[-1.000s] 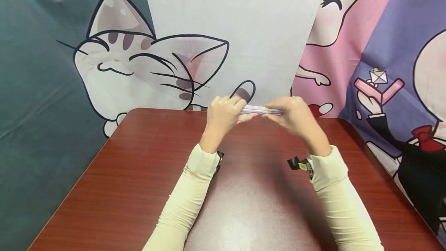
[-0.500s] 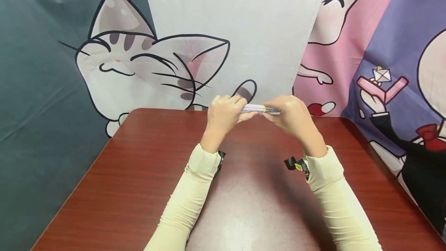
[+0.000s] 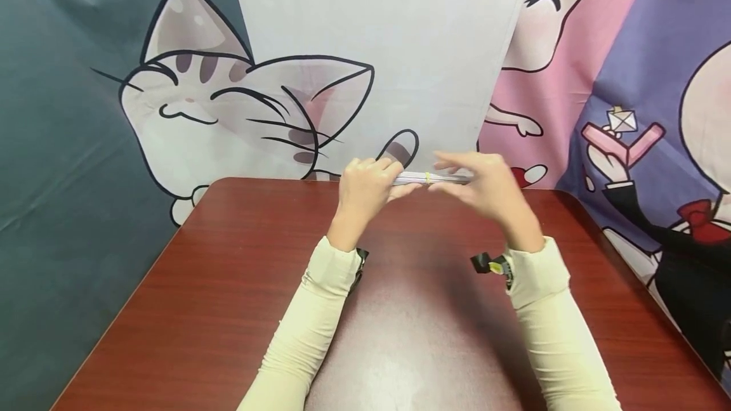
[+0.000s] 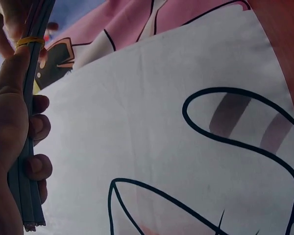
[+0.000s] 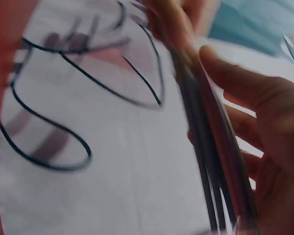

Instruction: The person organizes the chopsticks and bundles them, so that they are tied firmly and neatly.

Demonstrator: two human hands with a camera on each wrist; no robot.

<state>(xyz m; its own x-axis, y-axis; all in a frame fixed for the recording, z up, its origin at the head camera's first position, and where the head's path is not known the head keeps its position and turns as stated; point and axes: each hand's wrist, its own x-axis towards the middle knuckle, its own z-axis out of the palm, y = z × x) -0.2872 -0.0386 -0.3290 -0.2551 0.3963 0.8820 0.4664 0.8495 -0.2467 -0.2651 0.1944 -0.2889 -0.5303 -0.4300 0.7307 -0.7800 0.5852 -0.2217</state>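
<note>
A bundle of long, thin strips (image 3: 412, 177), pale in the head view and grey-blue in the left wrist view, is held level above the far edge of the table. My left hand (image 3: 365, 189) grips one end, with the thumb along the strips and fingers curled behind them (image 4: 39, 125). Around the bundle runs a yellow rubber band (image 4: 31, 41), just past the left thumb tip. My right hand (image 3: 485, 182) is spread around the other end, thumb and fingers parted. In the right wrist view that hand's thumb (image 5: 220, 66) points toward the band area, which is blurred.
Below the hands lies a dark red-brown wooden table (image 3: 240, 290). Behind it hangs a printed cloth backdrop (image 3: 422, 49) with a cartoon cat. A small device with a black tab (image 3: 491, 265) sits at the right cuff.
The band has shifted a little left along the bundle, toward my left hand. My right hand, which held the bundle before, has spread its fingers and moved slightly right. The left hand stays put.
</note>
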